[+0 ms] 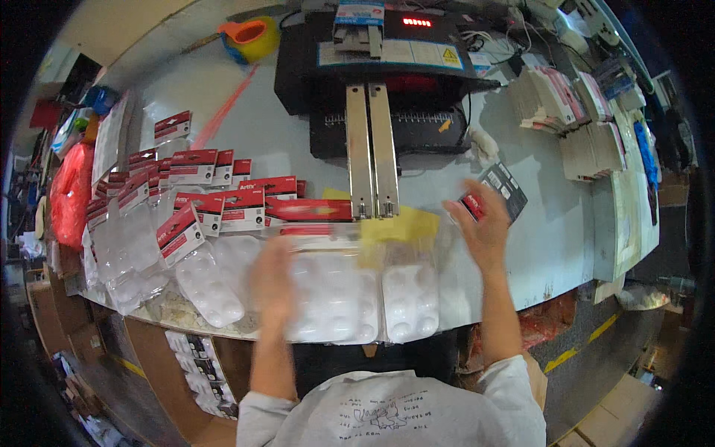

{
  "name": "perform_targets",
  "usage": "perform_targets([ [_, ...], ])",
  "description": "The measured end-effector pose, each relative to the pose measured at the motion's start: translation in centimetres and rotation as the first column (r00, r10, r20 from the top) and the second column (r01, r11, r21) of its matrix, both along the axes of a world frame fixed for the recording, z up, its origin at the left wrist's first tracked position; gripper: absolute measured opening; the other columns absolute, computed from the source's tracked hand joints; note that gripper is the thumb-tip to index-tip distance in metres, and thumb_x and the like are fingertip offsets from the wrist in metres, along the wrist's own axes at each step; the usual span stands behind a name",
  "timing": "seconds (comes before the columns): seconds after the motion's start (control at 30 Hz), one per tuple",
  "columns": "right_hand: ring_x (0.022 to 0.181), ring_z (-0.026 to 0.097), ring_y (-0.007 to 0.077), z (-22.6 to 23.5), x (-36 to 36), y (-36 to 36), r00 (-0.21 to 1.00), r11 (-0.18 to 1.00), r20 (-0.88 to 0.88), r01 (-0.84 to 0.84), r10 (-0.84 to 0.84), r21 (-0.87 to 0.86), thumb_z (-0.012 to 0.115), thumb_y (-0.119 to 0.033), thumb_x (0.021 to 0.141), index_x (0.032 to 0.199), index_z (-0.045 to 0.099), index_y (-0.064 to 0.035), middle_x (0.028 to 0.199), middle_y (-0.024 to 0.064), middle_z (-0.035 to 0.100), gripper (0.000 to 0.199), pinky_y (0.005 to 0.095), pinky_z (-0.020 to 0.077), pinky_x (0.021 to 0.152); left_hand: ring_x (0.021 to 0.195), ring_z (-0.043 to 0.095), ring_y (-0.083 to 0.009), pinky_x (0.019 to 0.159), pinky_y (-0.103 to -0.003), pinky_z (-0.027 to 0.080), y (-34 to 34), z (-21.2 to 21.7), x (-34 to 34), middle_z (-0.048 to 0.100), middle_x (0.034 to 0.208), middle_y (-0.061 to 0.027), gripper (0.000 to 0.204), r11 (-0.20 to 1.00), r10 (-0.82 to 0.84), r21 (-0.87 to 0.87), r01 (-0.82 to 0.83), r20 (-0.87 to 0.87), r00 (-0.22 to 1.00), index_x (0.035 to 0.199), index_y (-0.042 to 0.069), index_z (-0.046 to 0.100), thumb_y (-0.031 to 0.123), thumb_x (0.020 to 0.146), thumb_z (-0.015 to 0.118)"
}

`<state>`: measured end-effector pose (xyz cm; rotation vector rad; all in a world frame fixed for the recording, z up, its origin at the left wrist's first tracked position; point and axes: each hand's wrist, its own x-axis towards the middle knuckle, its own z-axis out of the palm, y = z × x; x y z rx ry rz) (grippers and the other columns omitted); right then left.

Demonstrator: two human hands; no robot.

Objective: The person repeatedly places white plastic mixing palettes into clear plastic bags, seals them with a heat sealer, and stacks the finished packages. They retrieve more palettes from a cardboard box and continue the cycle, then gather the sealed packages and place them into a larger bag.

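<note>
My left hand [274,279] is smeared by motion above white plastic paint palettes in clear bags at the table's front edge; its fingers cannot be made out. Beside it lies a bagged palette [328,294] with a red strip at its top, reaching toward the machine's two metal bars [371,149]. Another white palette [411,302] sits just right of it, below a yellow sheet [402,226]. On the right, my right hand [485,231] curls its thumb and fingers around a red-and-black header card [508,190], whose dark printed part sticks out beyond the fingers.
A black machine [372,52] with a red display stands at the back. Packed palettes with red header cards [194,167] are heaped on the left. Stacks of cards [551,100] stand at the right rear. A yellow-and-orange tape roll [252,39] sits at the back left.
</note>
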<state>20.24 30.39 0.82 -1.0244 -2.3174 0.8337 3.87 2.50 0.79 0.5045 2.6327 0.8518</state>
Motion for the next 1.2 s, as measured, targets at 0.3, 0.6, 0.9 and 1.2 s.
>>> perform_targets([
  [0.3,0.134,0.032,0.0242,-4.7,4.9,3.5,0.898,0.951,0.39,0.087,-0.204,0.296,0.079,-0.053,0.056,0.137,0.037,-0.0069,0.143,0.0099,0.039,0.102,0.0429,0.0257,0.097,0.113,0.044,-0.0353,0.091,-0.043,0.039,-1.8,3.7,-0.1,0.044,0.123,-0.0187,0.041,0.989,-0.038,-0.135,-0.055,-0.604,0.796,0.11,0.002,0.054,0.025,0.079,0.067],
  [0.6,0.122,0.047,0.0216,-2.4,4.2,2.5,0.925,0.951,0.33,0.088,-0.188,0.296,0.073,-0.041,0.072,0.125,0.053,-0.0125,0.128,0.0068,0.055,0.064,0.0376,0.0274,0.096,0.092,0.05,-0.0341,0.078,-0.043,0.042,1.1,-0.7,4.9,0.051,0.099,-0.0151,0.019,0.972,-0.203,0.029,0.232,-0.386,0.9,0.086,0.002,0.054,0.011,0.076,0.067],
  [0.9,0.076,0.057,0.0079,4.6,1.4,-2.5,0.982,0.921,-0.169,-0.14,0.083,-0.363,0.068,-0.019,0.082,0.112,0.054,0.0014,0.084,0.0067,0.065,0.039,0.0254,0.0483,0.067,0.07,0.056,-0.0081,0.062,-0.022,0.042,0.8,-1.0,2.8,0.065,0.086,-0.0067,0.009,0.806,-0.336,0.591,-0.037,0.507,0.794,0.092,0.002,0.044,0.007,0.093,0.051],
  [1.2,0.085,0.055,0.0094,6.5,2.4,-5.1,0.967,0.77,-0.243,-0.213,0.078,-0.601,0.069,-0.014,0.074,0.114,0.051,0.0036,0.098,0.0066,0.06,0.047,0.0242,0.046,0.074,0.088,0.063,-0.0115,0.074,-0.025,0.048,0.7,-0.5,-0.9,0.067,0.096,-0.0109,0.009,0.585,-0.722,0.796,0.155,0.424,0.546,0.092,0.002,0.049,0.007,0.091,0.056],
])
